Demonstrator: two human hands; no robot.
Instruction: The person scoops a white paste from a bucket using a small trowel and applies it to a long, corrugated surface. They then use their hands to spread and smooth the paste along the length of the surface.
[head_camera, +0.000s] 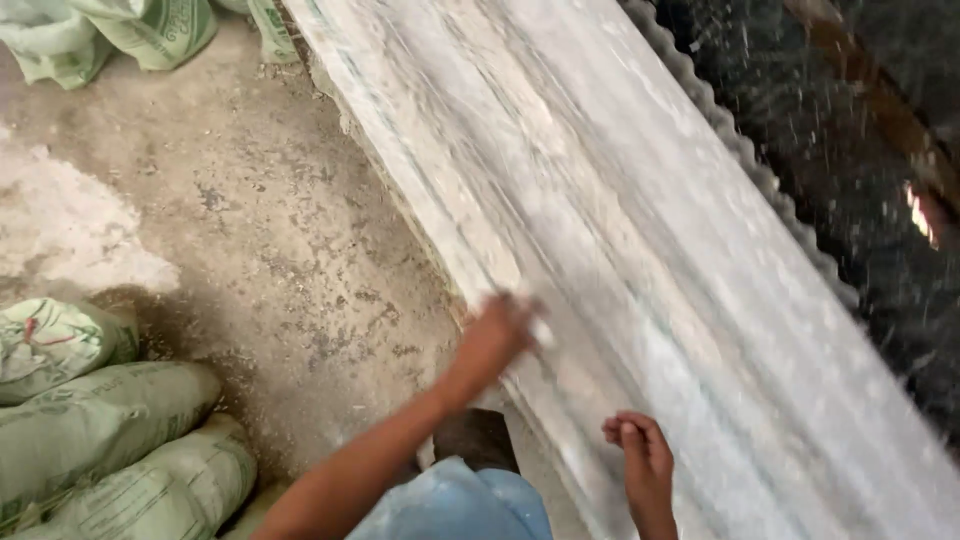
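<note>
Fingers (520, 312) blurred against dusty slab (640, 230)

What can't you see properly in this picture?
- Left hand: blurred in the head view, so I cannot tell whether it holds anything against the long pale slab.
- Slab: both ends cut off by the picture edges.
- Green sacks: cut off by the left edge.
- Right hand: fingers curled, palm hidden.

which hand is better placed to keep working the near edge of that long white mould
Probably the left hand: it is already stretched out onto the near edge of the long white mould, blurred there. The right hand sits curled closer to the body, lower on the surface.
</note>
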